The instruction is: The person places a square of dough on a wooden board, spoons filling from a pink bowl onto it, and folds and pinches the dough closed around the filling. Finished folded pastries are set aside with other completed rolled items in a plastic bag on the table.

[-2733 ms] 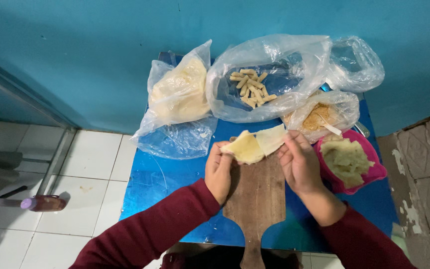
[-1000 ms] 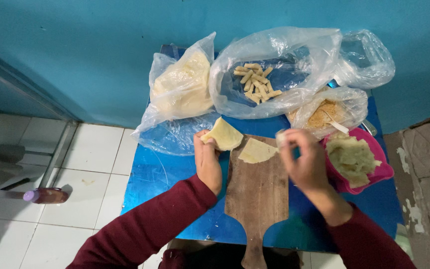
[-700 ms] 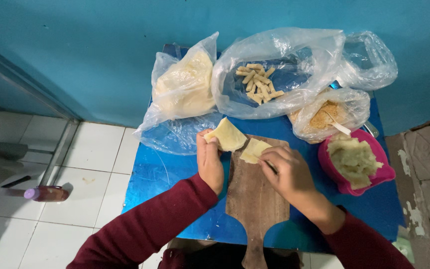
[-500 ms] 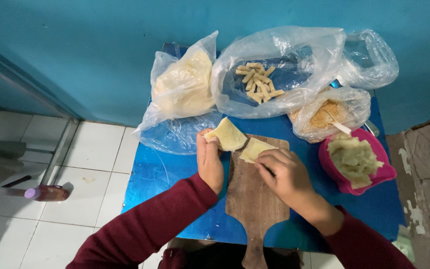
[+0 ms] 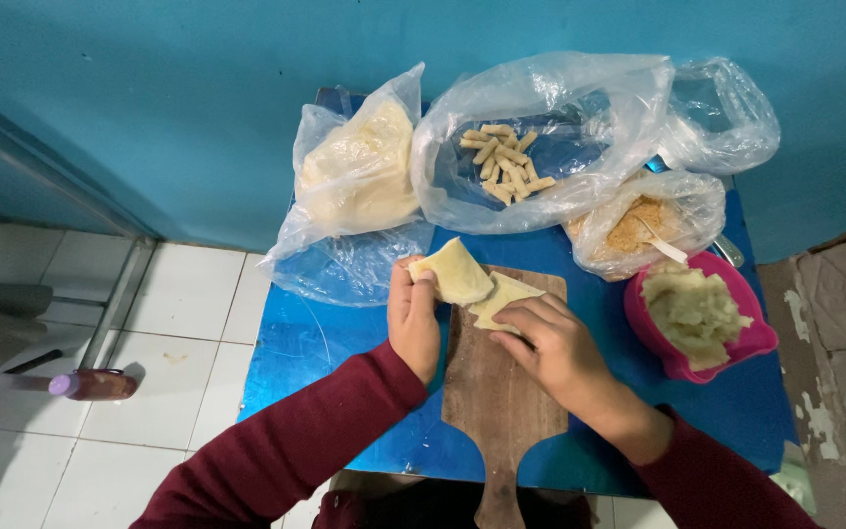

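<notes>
Pinched in the left hand [image 5: 413, 318] grip is one dough wrapper [image 5: 452, 270], lifted off the wooden board [image 5: 501, 392], while the right hand [image 5: 555, 348], fingers loosely curled, presses a second wrapper [image 5: 503, 292] flat, so I'd say we're mid-wrapping and filling looks due next.

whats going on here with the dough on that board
A person in maroon sleeves works at a small blue table. The left hand lifts one thin pale dough sheet off the wooden cutting board, while the right hand presses a second sheet flat on it. A pink bowl of mashed filling sits to the right, and plastic bags line the back.
</notes>
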The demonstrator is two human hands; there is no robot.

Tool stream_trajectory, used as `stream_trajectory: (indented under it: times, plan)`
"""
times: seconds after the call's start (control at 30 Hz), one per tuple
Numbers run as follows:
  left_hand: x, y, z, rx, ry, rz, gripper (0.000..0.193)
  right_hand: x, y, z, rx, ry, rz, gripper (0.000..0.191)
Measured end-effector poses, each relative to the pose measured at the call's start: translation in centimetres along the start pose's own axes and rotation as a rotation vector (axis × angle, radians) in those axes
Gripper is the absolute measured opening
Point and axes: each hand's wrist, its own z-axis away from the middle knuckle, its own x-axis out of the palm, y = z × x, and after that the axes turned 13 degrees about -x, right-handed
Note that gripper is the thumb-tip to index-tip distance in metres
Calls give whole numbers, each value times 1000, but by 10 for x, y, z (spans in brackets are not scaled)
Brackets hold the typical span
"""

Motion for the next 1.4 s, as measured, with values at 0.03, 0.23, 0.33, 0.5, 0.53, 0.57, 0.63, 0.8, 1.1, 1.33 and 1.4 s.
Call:
stream_trajectory:
  times: [0.03,0.23,0.33,0.5,0.53,0.57,0.63,0.8,1.1,1.33,1.4]
  plan:
    - [0,0,0,-10,-29,23,18,0,0,0,-4,0,-6,24]
    - [-1,-6,-2,-29,-44,82,16,1,0,0,-31,3,-4,24]
    - [0,-8,-4,-2,-81,111,15,0,0,0,-40,-14,-18,24]
    - [0,-9,-4,-111,-83,123,15,1,0,0,-57,2,-24,25]
    - [0,-10,-4,-138,-76,119,15,1,-1,0,-57,7,-21,26]
    - [0,-11,-4,-154,-80,103,15,1,-2,0,-48,35,-2,24]
    - [1,-14,-4,-187,-88,71,15,0,-4,0,-29,91,35,21]
    - [0,-23,1,-202,-343,38,10,-5,-5,0,-12,268,51,27]
    - [-1,-17,3,-233,-379,10,12,-8,-4,0,109,235,-109,14]
    - [1,-15,3,-267,-354,15,17,-8,-7,-3,51,243,-60,17]
    - [1,-15,4,-246,-348,-16,17,-8,-8,-3,46,242,-39,18]
